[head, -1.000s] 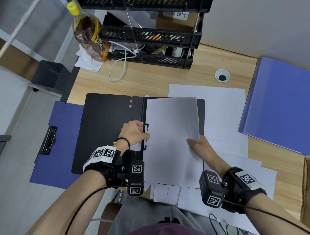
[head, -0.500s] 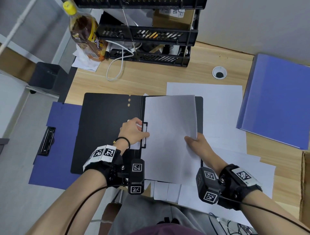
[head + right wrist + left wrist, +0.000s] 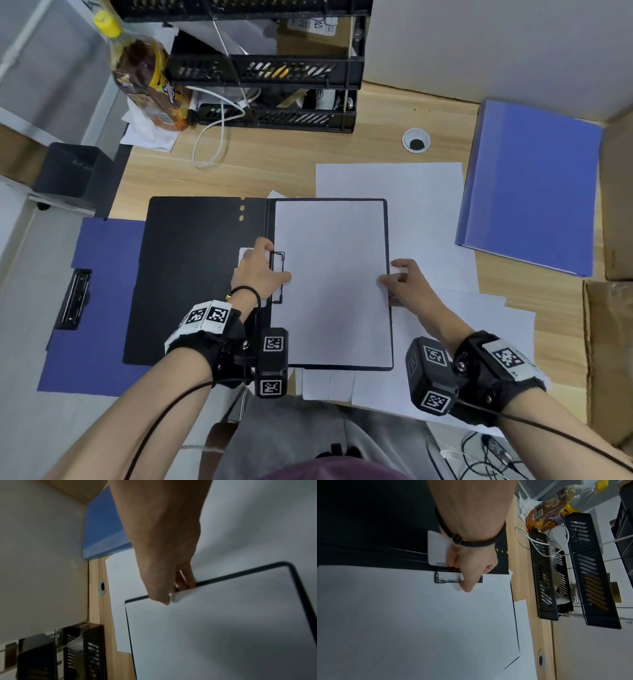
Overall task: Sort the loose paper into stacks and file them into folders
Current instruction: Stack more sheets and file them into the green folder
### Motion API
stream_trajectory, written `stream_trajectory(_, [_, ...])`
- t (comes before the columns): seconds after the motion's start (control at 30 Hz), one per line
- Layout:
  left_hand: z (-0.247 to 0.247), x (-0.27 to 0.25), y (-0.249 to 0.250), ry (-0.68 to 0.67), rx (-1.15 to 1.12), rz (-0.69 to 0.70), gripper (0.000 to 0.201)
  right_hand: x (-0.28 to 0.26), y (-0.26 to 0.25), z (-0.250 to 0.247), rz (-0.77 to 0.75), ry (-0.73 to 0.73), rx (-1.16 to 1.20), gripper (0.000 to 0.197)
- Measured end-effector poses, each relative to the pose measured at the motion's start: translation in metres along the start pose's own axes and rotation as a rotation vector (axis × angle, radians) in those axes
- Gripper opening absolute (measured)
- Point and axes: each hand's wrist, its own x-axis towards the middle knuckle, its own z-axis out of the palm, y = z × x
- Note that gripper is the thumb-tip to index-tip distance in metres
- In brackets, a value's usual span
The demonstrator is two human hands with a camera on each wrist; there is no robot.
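Note:
A black folder (image 3: 191,274) lies open on the desk. A stack of white paper (image 3: 332,284) lies flat in its right half. My left hand (image 3: 277,260) grips the wire clip (image 3: 278,274) at the spine, thumb on the paper's left edge (image 3: 467,589). My right hand (image 3: 390,274) pinches the stack's right edge, thumb on top and fingers (image 3: 187,580) under it. In the right wrist view that edge of the paper (image 3: 223,628) is lifted slightly off the folder.
An open blue folder (image 3: 102,308) with a clip (image 3: 73,298) lies under the black one at left. A closed blue folder (image 3: 527,192) sits at right. Loose sheets (image 3: 387,181) lie between. A black tray rack (image 3: 274,68), bottle (image 3: 144,75) and cardboard box (image 3: 609,342) border the desk.
The paper stack, earlier raised and tilted, now lies flat and squared in the folder's right half. My right hand has shifted to its right edge. The left hand stays at the clip.

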Motion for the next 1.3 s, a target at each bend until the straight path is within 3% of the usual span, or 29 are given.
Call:
stream_trajectory(0.17, [0.007, -0.006, -0.004, 0.042, -0.029, 0.03, 0.055, -0.013, 0.012, -0.006, -0.074, 0.071, 0.002, 0.036])
stream_trajectory(0.3, [0.007, -0.008, -0.009, 0.001, -0.098, 0.063, 0.054, -0.022, 0.013, 0.0, -0.138, 0.104, -0.008, 0.017])
stream_trajectory(0.5, [-0.011, -0.009, -0.031, -0.084, -0.376, 0.066, 0.039, -0.032, 0.005, 0.045, -0.076, -0.12, 0.054, 0.018])
stream_trajectory(0.67, [-0.056, -0.014, -0.101, 0.085, -0.477, -0.062, 0.027, -0.032, -0.005, 0.103, 0.06, -0.208, 0.107, 0.017])
stream_trajectory(0.77, [-0.089, -0.025, -0.154, 0.226, -0.472, -0.17, 0.029, -0.034, -0.013, 0.133, 0.091, -0.219, 0.112, 0.015])
stream_trajectory(0.83, [-0.1, -0.028, -0.179, 0.246, -0.435, -0.221, 0.032, -0.034, -0.019, 0.144, 0.104, -0.205, 0.101, 0.016])
stream_trajectory(1.0, [-0.112, -0.032, -0.215, 0.157, -0.489, -0.244, 0.04, -0.042, -0.033, 0.179, 0.1, -0.173, 0.033, 0.016])
stream_trajectory(1.17, [-0.124, -0.026, -0.221, 0.118, -0.657, -0.286, 0.04, -0.046, -0.03, 0.189, 0.092, -0.093, -0.018, 0.028])
stream_trajectory(1.23, [-0.137, -0.032, -0.216, 0.126, -0.782, -0.24, 0.038, -0.05, -0.031, 0.191, 0.091, -0.096, -0.017, 0.034])
stream_trajectory(1.3, [-0.16, -0.042, -0.201, 0.028, -0.969, -0.111, 0.033, -0.053, -0.04, 0.193, 0.089, -0.1, 0.008, 0.037])
